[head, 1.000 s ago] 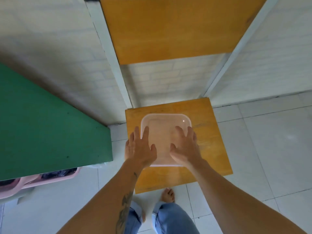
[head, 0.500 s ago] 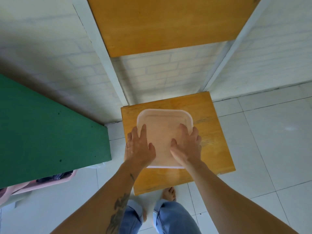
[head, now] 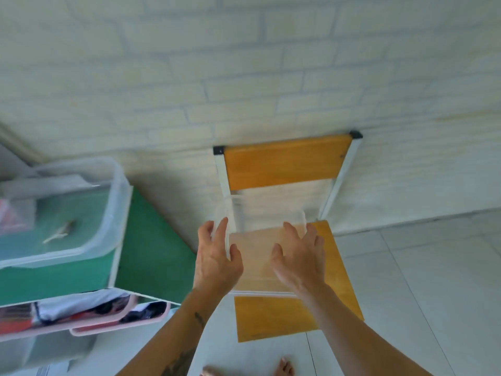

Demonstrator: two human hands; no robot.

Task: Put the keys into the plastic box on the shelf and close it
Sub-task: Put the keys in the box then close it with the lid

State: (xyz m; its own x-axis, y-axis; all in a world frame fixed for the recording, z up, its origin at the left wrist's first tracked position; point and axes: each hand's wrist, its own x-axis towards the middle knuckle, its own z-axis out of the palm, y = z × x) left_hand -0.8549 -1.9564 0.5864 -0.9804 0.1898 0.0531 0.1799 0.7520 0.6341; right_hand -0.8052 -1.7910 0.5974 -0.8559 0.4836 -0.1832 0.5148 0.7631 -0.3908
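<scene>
**Both hands on the clear lidded box above the chair**

We hold the clear, square plastic box (head: 260, 256) with both hands over the orange wooden seat (head: 287, 318) of a chair with white metal posts. Our left hand (head: 217, 259) grips the left side of the box, with the thumb on the lid and the fingers bent around the edge. Our right hand (head: 301, 259) lies on the right part of the lid with the fingers spread; if it grips the far edge we cannot tell, because the plastic is blurred there.

Beyond the hands we see the orange backrest (head: 284, 164) of the chair against a pale brick wall (head: 244, 63). To the left of our left hand is a green shelf (head: 151, 248). On its upper level stands a large clear plastic tub (head: 89, 240), and a small pale thing inside it is too blurred to name. Below it, a pink basket (head: 108, 325) holds folded clothes.

The keys do not show in the box; the lid is misty and moving. The far rim of the box is smeared. Our bare feet (head: 283, 367) are cut off at the lower edge.
</scene>
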